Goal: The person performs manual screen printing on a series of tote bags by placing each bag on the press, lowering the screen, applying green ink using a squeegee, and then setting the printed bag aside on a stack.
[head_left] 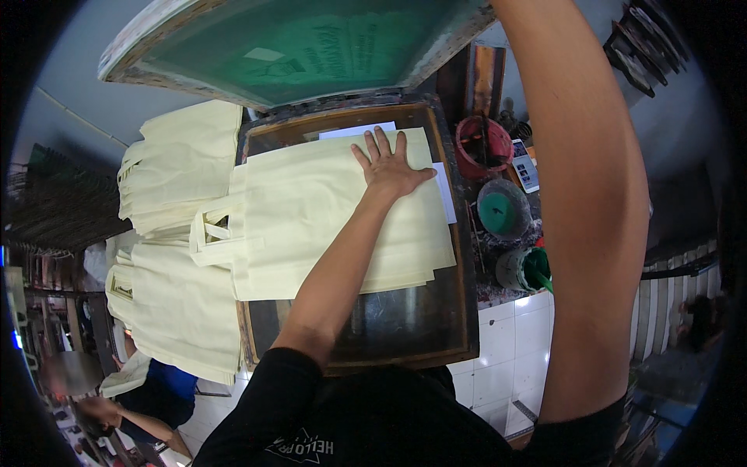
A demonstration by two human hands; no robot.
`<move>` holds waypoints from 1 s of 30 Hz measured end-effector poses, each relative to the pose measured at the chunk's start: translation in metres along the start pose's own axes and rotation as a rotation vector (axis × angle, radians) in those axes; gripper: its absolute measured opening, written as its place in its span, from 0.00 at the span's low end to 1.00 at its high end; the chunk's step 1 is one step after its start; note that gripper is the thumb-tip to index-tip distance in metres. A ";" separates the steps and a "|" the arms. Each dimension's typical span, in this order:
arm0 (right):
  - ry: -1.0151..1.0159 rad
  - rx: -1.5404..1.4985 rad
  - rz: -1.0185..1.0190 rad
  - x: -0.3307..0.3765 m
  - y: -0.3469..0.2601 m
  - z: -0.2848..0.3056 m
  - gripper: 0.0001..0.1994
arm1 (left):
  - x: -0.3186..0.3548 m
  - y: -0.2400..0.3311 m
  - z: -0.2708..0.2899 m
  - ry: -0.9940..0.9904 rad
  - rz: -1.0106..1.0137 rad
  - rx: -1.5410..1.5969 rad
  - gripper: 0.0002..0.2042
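My left hand (391, 170) lies flat, palm down and fingers spread, on a cream fabric tote bag (303, 226). The bag rests on a dark, wood-edged printing board (405, 327), its handles pointing left; another fabric edge shows under its near side. White paper pieces (445, 194) peek out beside the bag's right edge and beyond its far edge. Above the board, a screen-printing frame (303, 58) with green mesh is tilted up. My right forearm (595, 194) reaches up past the frame's right end; the hand itself is outside the picture.
Stacks of cream bags (183, 167) sit left of the board. At right are a red bucket (482, 146), a tub of green ink (502, 210), a can with green inside (523, 268) and a phone (525, 167). Another person (159, 401) is at lower left.
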State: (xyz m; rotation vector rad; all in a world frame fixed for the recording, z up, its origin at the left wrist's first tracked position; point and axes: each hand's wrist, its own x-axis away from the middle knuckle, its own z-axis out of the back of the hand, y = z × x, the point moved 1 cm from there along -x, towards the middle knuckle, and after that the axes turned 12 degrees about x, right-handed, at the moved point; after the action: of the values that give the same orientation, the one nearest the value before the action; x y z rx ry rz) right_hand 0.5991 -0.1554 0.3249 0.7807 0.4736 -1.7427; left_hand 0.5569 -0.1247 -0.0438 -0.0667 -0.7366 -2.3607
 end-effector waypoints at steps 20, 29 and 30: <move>-0.026 -0.167 -0.090 0.239 -0.088 -0.010 0.13 | 0.282 -0.107 0.076 0.083 -0.301 1.646 0.14; -0.398 -0.221 -0.025 0.339 -0.122 -0.060 0.13 | 0.310 -0.152 -0.025 -0.031 0.173 1.612 0.13; -0.390 -0.217 -0.006 0.340 -0.122 -0.064 0.14 | 0.310 -0.153 -0.026 -0.038 0.181 1.620 0.13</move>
State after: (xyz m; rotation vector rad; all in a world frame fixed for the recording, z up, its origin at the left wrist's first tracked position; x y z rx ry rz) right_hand 0.4426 -0.3087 0.0304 0.2749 0.3892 -1.7603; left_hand 0.2249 -0.2218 -0.0693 0.4797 -2.2396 -1.0232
